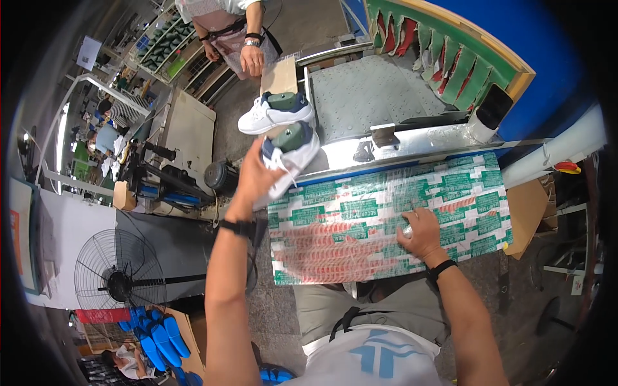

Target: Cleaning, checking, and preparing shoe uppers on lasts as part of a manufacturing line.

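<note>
My left hand (257, 175) is closed round the side of a white sneaker (301, 159) with a dark blue collar and a green shoe last (287, 139) inside. Just beyond it a matching white sneaker (261, 119), also on a green last, lies on its sole at the end of the metal conveyor. My right hand (421, 235) rests on a board (347, 225) wrapped in green, white and red printed tape. Its fingers are curled round a small, pale, shiny thing (406, 229) that I cannot make out.
A grey conveyor bed (367, 93) leads to an opening hung with green and red strips (444, 58). Across it stands another person, whose hand (252, 59) is near a tan board (279, 77). A fan (120, 283) and blue shoe lasts (168, 338) are at left.
</note>
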`<state>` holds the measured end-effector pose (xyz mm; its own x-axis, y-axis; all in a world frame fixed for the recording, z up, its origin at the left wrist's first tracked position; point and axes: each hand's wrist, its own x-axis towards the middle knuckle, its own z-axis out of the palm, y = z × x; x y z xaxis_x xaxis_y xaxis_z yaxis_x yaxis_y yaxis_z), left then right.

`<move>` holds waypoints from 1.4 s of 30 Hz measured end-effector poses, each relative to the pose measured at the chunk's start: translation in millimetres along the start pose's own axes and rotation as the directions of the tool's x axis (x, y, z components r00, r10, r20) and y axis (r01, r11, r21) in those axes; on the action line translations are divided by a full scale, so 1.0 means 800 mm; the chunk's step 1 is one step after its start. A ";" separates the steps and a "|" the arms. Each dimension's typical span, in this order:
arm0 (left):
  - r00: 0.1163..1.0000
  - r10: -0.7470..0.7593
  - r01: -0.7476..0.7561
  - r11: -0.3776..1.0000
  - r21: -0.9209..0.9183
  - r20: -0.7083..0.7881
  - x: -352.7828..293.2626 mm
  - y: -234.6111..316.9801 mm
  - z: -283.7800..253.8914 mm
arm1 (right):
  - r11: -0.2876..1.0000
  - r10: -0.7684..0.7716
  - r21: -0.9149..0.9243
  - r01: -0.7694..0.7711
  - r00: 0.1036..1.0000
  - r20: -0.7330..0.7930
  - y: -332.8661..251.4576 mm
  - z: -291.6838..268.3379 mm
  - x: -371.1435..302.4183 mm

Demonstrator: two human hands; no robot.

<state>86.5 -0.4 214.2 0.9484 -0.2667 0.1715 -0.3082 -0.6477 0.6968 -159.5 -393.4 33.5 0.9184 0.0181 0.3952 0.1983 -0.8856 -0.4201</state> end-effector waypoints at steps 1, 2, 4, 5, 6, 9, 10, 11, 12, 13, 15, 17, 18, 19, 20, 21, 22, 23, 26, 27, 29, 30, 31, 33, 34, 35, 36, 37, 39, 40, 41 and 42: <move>0.998 0.062 -0.062 0.996 0.072 0.004 0.034 -0.012 -0.005 | 1.000 -0.004 0.005 0.004 1.000 0.001 0.001 0.000 0.001; 0.997 0.041 -0.028 0.984 0.177 -0.071 0.063 -0.038 -0.007 | 1.000 -0.009 0.009 0.009 1.000 -0.008 0.000 0.002 0.002; 0.977 -0.086 0.131 0.963 0.237 -0.194 0.104 -0.061 0.001 | 0.999 0.009 0.031 -0.009 1.000 0.010 0.000 0.003 0.002; 0.979 -0.077 0.122 0.964 0.237 -0.190 0.110 -0.068 0.012 | 1.000 0.014 0.028 -0.014 1.000 0.002 0.002 0.003 0.004; 0.975 0.057 -0.005 0.972 0.235 -0.216 0.112 -0.087 0.023 | 0.999 0.000 0.034 0.000 1.000 -0.007 0.001 0.002 0.006; 0.970 0.161 -0.120 0.968 0.219 -0.180 0.098 -0.083 0.044 | 0.999 -0.007 0.041 0.008 1.000 -0.025 0.002 -0.002 0.006; 0.963 0.134 -0.076 0.968 0.238 -0.235 0.091 -0.078 0.049 | 0.999 -0.020 0.046 0.021 0.999 -0.034 0.003 -0.003 0.007; 0.950 0.105 -0.028 0.967 0.254 -0.294 0.081 -0.074 0.056 | 0.998 -0.027 0.049 0.028 0.999 -0.030 0.003 -0.004 0.006; 0.950 0.030 0.042 0.974 0.222 -0.312 0.070 -0.048 0.068 | 0.999 -0.025 0.044 0.026 0.999 -0.025 0.006 -0.004 0.004; 0.952 0.113 -0.083 0.990 0.117 -0.283 0.054 -0.011 0.078 | 0.999 -0.018 0.035 0.019 1.000 -0.021 0.009 -0.005 0.000; 0.914 0.284 -0.301 0.953 -0.014 -0.290 -0.007 0.151 0.083 | 0.999 -0.015 0.029 0.016 0.999 -0.033 0.011 -0.006 -0.003; 0.832 0.511 -0.528 0.848 -0.030 -0.214 -0.080 0.247 0.054 | 0.998 -0.047 0.040 0.048 0.998 -0.039 0.005 -0.001 -0.003; 0.771 0.625 -0.635 0.769 -0.075 -0.119 -0.112 0.300 0.030 | 0.999 -0.031 0.040 0.032 0.999 -0.020 0.007 0.002 -0.004; 0.635 0.765 -0.769 0.639 -0.007 0.110 -0.134 0.334 -0.006 | 0.999 -0.023 0.041 0.023 1.000 -0.003 0.006 0.004 -0.002; 0.531 0.847 -0.845 0.531 0.065 -0.021 -0.172 0.342 -0.002 | 0.998 -0.052 0.034 0.051 0.999 0.014 0.004 0.005 0.002; 0.476 0.822 -0.879 0.436 -0.192 -0.312 -0.190 0.379 -0.002 | 0.998 -0.047 0.041 0.048 0.999 -0.017 0.000 0.006 0.003; 0.494 0.804 -0.869 0.460 -0.182 -0.330 -0.194 0.382 0.010 | 0.998 -0.043 0.053 0.045 0.998 -0.041 -0.003 0.007 0.002; 0.388 0.815 -0.922 0.347 -0.172 -0.430 -0.186 0.378 0.021 | 0.996 -0.066 0.055 0.067 0.998 -0.014 -0.004 0.011 0.001; 0.171 0.779 -0.985 0.130 -0.112 -0.604 -0.195 0.372 0.028 | 0.996 -0.065 0.049 0.069 0.994 -0.085 0.000 0.021 0.005; 0.274 0.758 -0.962 0.224 -0.158 -0.592 -0.218 0.376 0.022 | 0.998 -0.052 0.040 0.054 0.997 -0.059 0.006 0.015 0.003; 0.456 0.701 -0.889 0.390 -0.240 -0.548 -0.268 0.392 -0.004 | 1.000 -0.017 -0.014 0.016 0.998 -0.066 0.012 -0.001 0.006; 0.523 0.678 -0.850 0.462 -0.254 -0.516 -0.285 0.397 -0.016 | 0.998 -0.060 0.007 0.061 0.994 -0.094 0.007 0.008 0.014; 0.590 0.644 -0.805 0.516 -0.294 -0.486 -0.301 0.396 -0.023 | 0.996 -0.084 0.001 0.084 0.990 -0.117 0.003 0.010 0.008; 0.589 0.630 -0.806 0.509 -0.304 -0.506 -0.322 0.386 -0.030 | 0.998 -0.059 0.012 0.060 0.996 -0.074 0.005 0.001 0.003; 0.594 0.616 -0.798 0.533 -0.282 -0.517 -0.326 0.376 -0.029 | 0.998 -0.054 0.011 0.055 0.996 -0.077 0.012 0.004 -0.001; 0.597 0.608 -0.789 0.562 -0.247 -0.524 -0.330 0.368 -0.034 | 0.998 -0.060 0.021 0.062 0.995 -0.080 0.013 0.008 -0.002; 0.605 0.596 -0.774 0.598 -0.211 -0.529 -0.333 0.357 -0.042 | 0.997 -0.065 0.037 0.068 0.995 -0.078 0.008 0.012 -0.005; 0.619 0.576 -0.749 0.637 -0.181 -0.534 -0.331 0.349 -0.050 | 0.998 -0.056 0.014 0.058 0.994 -0.094 0.004 0.012 -0.009; 0.620 0.523 -0.713 0.686 -0.143 -0.585 -0.327 0.339 -0.071 | 0.997 -0.053 0.047 0.056 0.997 -0.060 0.000 0.013 -0.010; 0.476 0.496 -0.731 0.682 -0.014 -0.726 -0.305 0.355 -0.060 | 0.998 -0.054 0.019 0.055 0.997 -0.049 0.006 0.010 -0.012; 0.445 0.587 -0.782 0.622 0.025 -0.677 -0.299 0.357 -0.075 | 0.998 -0.053 0.020 0.055 0.996 -0.078 0.005 0.010 -0.012; 0.408 0.670 -0.826 0.560 0.062 -0.621 -0.299 0.353 -0.095 | 0.998 -0.055 0.026 0.058 0.993 -0.103 0.003 0.010 -0.012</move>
<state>-221.5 -65.6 422.8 0.2266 -0.0993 0.9689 -0.9607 -0.1862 0.2056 -165.4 -392.3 22.4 0.8659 0.0187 0.4999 0.2598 -0.8709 -0.4173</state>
